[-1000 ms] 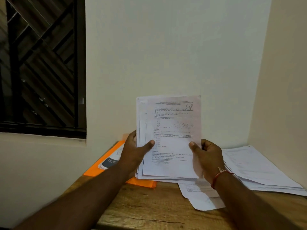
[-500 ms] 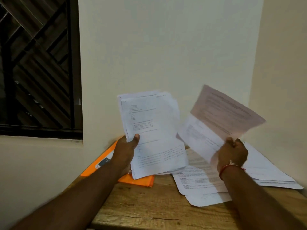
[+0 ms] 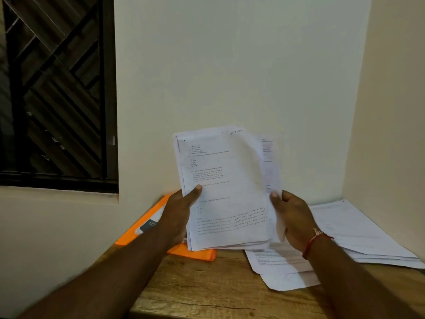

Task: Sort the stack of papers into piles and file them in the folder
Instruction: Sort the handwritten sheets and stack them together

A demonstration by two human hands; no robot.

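I hold a stack of printed papers (image 3: 225, 187) upright above the wooden table (image 3: 207, 286). My left hand (image 3: 181, 212) grips its left edge, thumb across the front sheet. My right hand (image 3: 292, 217) pinches the stack's right edge, where rear sheets stick out to the right. An orange folder (image 3: 142, 224) lies flat on the table behind my left hand, partly hidden by it and the stack. A small pile of loose sheets (image 3: 285, 270) lies below my right wrist, and a larger pile (image 3: 358, 231) rests at the right against the wall.
The table stands in a corner, with a wall straight ahead and another close on the right. A dark barred window (image 3: 55, 93) fills the upper left. The table's front edge (image 3: 184, 311) runs along the bottom of the view.
Half a second ago my right hand held one sheet apart, out to the right. That sheet has left the hand, which is back at the stack's right edge. The stack stands more upright.
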